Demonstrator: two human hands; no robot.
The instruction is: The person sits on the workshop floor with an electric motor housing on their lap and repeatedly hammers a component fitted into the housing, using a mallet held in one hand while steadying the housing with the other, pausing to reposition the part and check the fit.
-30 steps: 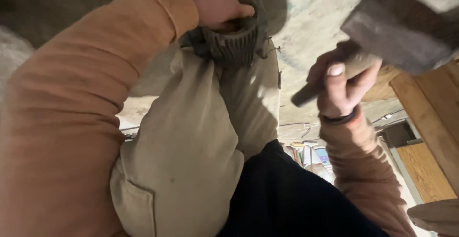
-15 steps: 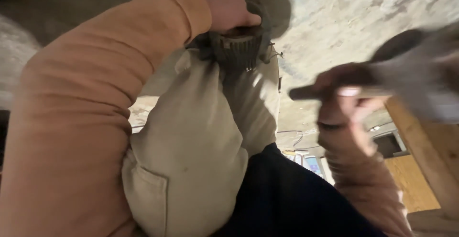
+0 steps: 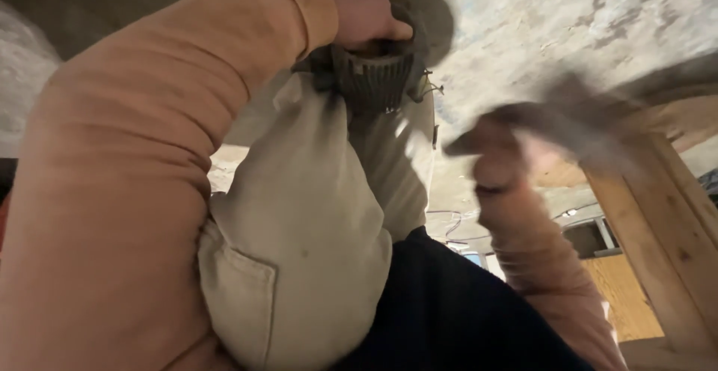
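My left hand (image 3: 363, 8) is curled into a fist at the top of the view, against the concrete floor (image 3: 568, 19) and just above the ribbed sole of my boot (image 3: 374, 79). Whatever it may grip is hidden. My right hand (image 3: 501, 154) is closed on the handle of a hammer (image 3: 583, 113). Hand and hammer are both smeared by motion blur, with the dark hammer head out to the right. An orange sleeve (image 3: 134, 191) fills the left side. My bent leg in beige trousers (image 3: 314, 214) lies between the two arms.
A pale wooden frame (image 3: 658, 214) runs along the right edge. A dark garment (image 3: 449, 319) covers the bottom middle. Behind the leg, thin cables (image 3: 449, 225) lie on the floor near a wooden panel (image 3: 617, 296).
The hammer has swung from raised at the upper right down and leftward, turning to blur. The left fist has stayed by the boot sole.
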